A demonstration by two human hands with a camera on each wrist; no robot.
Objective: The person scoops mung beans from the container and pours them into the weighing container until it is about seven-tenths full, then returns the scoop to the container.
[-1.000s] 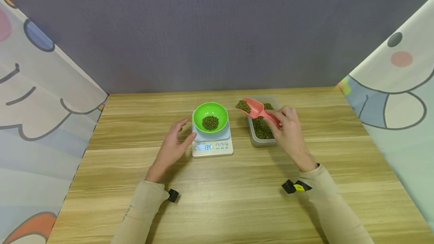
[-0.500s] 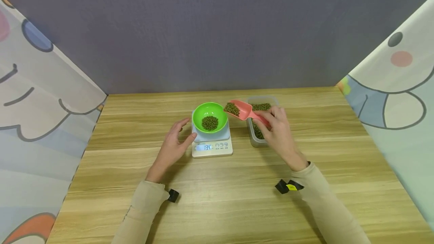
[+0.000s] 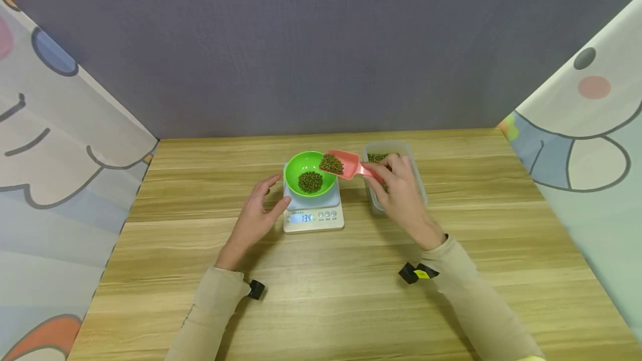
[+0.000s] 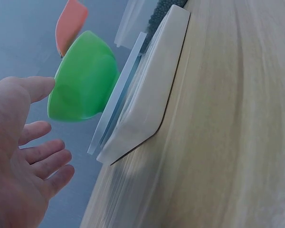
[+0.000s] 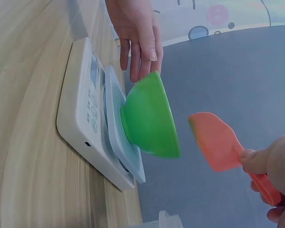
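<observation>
My right hand (image 3: 398, 191) pinches the handle of a coral-pink scoop (image 3: 353, 166), whose front carries a heap of small green beans (image 3: 331, 164). The scoop's tip hangs over the right rim of a green bowl (image 3: 296, 167). Inside that bowl lies a small pile of beans (image 3: 310, 182). Under the bowl is a white digital kitchen scale (image 3: 337, 224), reading 13.4. My left hand (image 3: 256, 213) is beside the bowl and scale with fingers spread and nothing held. In the left wrist view its thumb is at the bowl's edge; whether it touches cannot be told.
A clear plastic box (image 3: 417, 188) of green beans stands right of the scale, partly covered by my right hand. Everything stands on a wood-grain table (image 3: 321, 294). A grey wall panel (image 3: 321, 49) rises behind the table's far edge.
My right hand has carried the loaded scoop leftward from above the box to over the bowl's right rim. The left hand has stayed put, and the scale reading is the same.
</observation>
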